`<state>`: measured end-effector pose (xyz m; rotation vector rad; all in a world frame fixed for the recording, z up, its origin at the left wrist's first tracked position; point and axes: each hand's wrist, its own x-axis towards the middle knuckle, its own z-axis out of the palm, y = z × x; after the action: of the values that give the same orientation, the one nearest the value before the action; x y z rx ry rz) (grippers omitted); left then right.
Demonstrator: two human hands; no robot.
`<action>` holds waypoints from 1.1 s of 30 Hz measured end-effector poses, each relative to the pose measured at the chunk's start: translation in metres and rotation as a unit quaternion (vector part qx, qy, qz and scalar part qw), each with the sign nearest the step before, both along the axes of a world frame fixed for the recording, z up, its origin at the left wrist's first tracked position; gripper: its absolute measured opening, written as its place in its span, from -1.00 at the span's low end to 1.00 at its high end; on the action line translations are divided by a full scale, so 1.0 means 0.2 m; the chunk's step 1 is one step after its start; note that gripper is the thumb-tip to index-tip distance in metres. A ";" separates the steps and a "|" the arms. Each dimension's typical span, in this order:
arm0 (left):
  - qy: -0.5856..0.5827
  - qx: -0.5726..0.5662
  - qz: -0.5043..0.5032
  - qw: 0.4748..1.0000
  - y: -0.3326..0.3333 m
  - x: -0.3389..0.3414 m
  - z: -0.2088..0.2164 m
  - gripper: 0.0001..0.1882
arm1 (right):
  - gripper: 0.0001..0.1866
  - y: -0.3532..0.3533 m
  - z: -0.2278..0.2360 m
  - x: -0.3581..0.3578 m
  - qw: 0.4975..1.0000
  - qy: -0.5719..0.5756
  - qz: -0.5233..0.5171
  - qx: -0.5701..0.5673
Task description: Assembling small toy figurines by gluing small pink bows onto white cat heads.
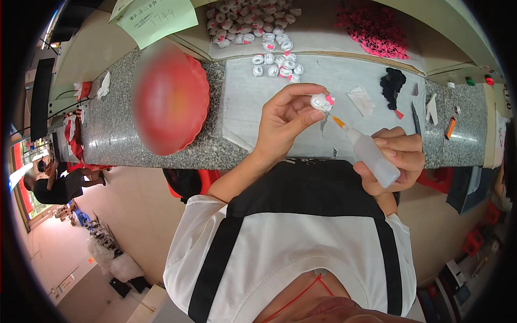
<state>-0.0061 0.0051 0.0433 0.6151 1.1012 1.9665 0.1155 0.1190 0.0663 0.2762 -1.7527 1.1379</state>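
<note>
Between the thumb and fingers of my left hand (pixel 287 116) is a small white figurine head (pixel 320 102) with a pink bow on it. My right hand (pixel 397 156) is wrapped round a translucent squeeze bottle (pixel 372 157). The bottle is tilted, and its orange needle tip (pixel 339 122) points up and left, close to the underside of the figurine head. Whether the tip touches it I cannot tell. Both hands are above the white sheet (pixel 245 107) that covers part of the bench.
Several more white heads (pixel 277 64) lie at the back, below a shelf pile. Pink small parts (pixel 377 35) are heaped at the back right. A red basin (pixel 196 102) stands left. On the right are a black cloth (pixel 392 82), folded tissue (pixel 361 100) and orange cutter (pixel 450 129).
</note>
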 end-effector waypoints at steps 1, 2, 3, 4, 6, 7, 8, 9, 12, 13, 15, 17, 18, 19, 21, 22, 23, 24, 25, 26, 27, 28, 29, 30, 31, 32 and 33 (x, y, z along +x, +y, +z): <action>-0.009 0.015 0.001 1.000 0.00 0.00 0.00 -0.68 | -0.52 0.00 0.00 0.00 1.000 0.000 0.000 0.000; -0.018 0.030 0.002 0.999 0.00 0.00 -0.01 -0.68 | -0.53 0.00 0.00 0.00 1.000 0.004 -0.012 0.001; -0.019 0.030 0.002 0.999 0.00 0.00 -0.01 -0.68 | -0.54 0.00 0.00 -0.01 1.000 0.009 -0.024 0.002; -0.020 0.030 0.001 0.999 0.00 0.00 -0.01 -0.68 | -0.54 0.00 -0.01 -0.01 1.000 0.009 -0.024 0.002; -0.023 0.029 0.000 0.999 0.00 0.00 0.00 -0.68 | -0.56 -0.01 -0.02 -0.01 1.000 0.015 -0.024 -0.006; -0.021 0.026 0.001 0.999 0.00 0.00 0.00 -0.68 | -0.56 -0.01 -0.02 -0.02 1.000 0.015 -0.024 -0.006; -0.018 0.023 0.002 1.000 0.00 0.00 0.00 -0.68 | -0.56 -0.01 -0.02 -0.02 1.000 0.019 -0.024 -0.004; -0.019 0.023 0.002 1.000 0.00 0.01 0.00 -0.68 | -0.56 -0.01 -0.02 -0.02 0.999 0.023 -0.024 -0.001; -0.018 0.018 -0.007 1.000 0.00 0.01 -0.01 -0.67 | -0.55 -0.01 -0.02 -0.02 1.000 0.018 -0.017 -0.002; -0.009 0.016 -0.006 1.000 0.00 0.01 -0.01 -0.67 | -0.55 -0.01 -0.02 -0.02 1.000 0.018 -0.017 -0.003; -0.001 0.013 -0.004 1.000 0.00 0.00 -0.01 -0.68 | -0.56 -0.01 -0.02 -0.02 1.000 0.016 -0.013 -0.008; 0.000 0.014 -0.006 1.000 -0.01 0.01 -0.01 -0.68 | -0.56 -0.02 -0.02 -0.02 1.000 0.012 -0.019 -0.011; 0.000 0.014 -0.005 1.000 0.00 0.01 -0.02 -0.68 | -0.57 -0.02 -0.02 -0.02 1.000 0.008 -0.026 -0.013; 0.028 0.016 0.010 0.999 0.00 0.01 -0.02 -0.69 | -0.57 -0.02 -0.02 -0.02 1.000 0.008 -0.025 -0.013; 0.055 0.018 0.025 0.998 0.00 0.01 -0.03 -0.69 | -0.56 -0.02 -0.02 -0.02 1.000 0.007 -0.027 -0.015; 0.111 0.007 0.031 0.993 0.00 0.01 -0.03 -0.68 | -0.56 -0.02 -0.02 -0.02 1.000 0.007 -0.026 -0.015; 0.167 -0.003 0.037 0.985 -0.01 0.00 -0.03 -0.67 | -0.55 -0.02 -0.02 -0.02 0.999 -0.001 -0.031 -0.012; 0.166 -0.003 0.037 0.985 -0.01 0.00 -0.03 -0.67 | -0.54 -0.03 -0.01 -0.02 0.999 -0.010 -0.035 -0.009; 0.196 -0.004 0.044 0.980 -0.01 0.00 -0.03 -0.67 | -0.54 -0.03 -0.02 -0.02 0.999 -0.010 -0.035 -0.009; 0.225 -0.005 0.052 0.973 -0.01 -0.01 -0.03 -0.67 | -0.54 -0.02 -0.02 -0.02 0.999 -0.013 -0.030 -0.011; 0.225 -0.005 0.052 0.973 -0.01 -0.01 -0.03 -0.67 | -0.53 -0.03 -0.02 -0.02 0.999 -0.017 -0.026 -0.013; 0.229 -0.012 0.045 0.972 -0.02 -0.01 -0.03 -0.67 | -0.53 -0.03 -0.02 -0.02 0.999 -0.017 -0.025 -0.013; 0.234 -0.019 0.038 0.971 -0.02 0.00 -0.02 -0.67 | -0.53 -0.03 -0.02 -0.02 0.999 -0.020 -0.026 -0.015; 0.233 -0.019 0.038 0.972 -0.02 0.00 -0.02 -0.67 | -0.53 -0.04 -0.02 -0.02 0.999 -0.024 -0.027 -0.018; 0.239 -0.024 0.042 0.970 -0.02 -0.01 -0.02 -0.67 | -0.53 -0.04 -0.02 -0.02 0.999 -0.024 -0.027 -0.018; 0.244 -0.028 0.045 0.968 -0.02 -0.01 -0.02 -0.68 | -0.55 -0.05 -0.02 -0.02 0.999 -0.032 -0.024 -0.028; 0.243 -0.029 0.045 0.968 -0.03 0.00 -0.03 -0.68 | -0.56 -0.05 -0.02 -0.01 0.998 -0.040 -0.022 -0.039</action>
<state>-0.0068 -0.0002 0.0383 1.0701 1.4964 1.8992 0.1128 0.1084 0.0629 0.1471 -1.7717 1.1969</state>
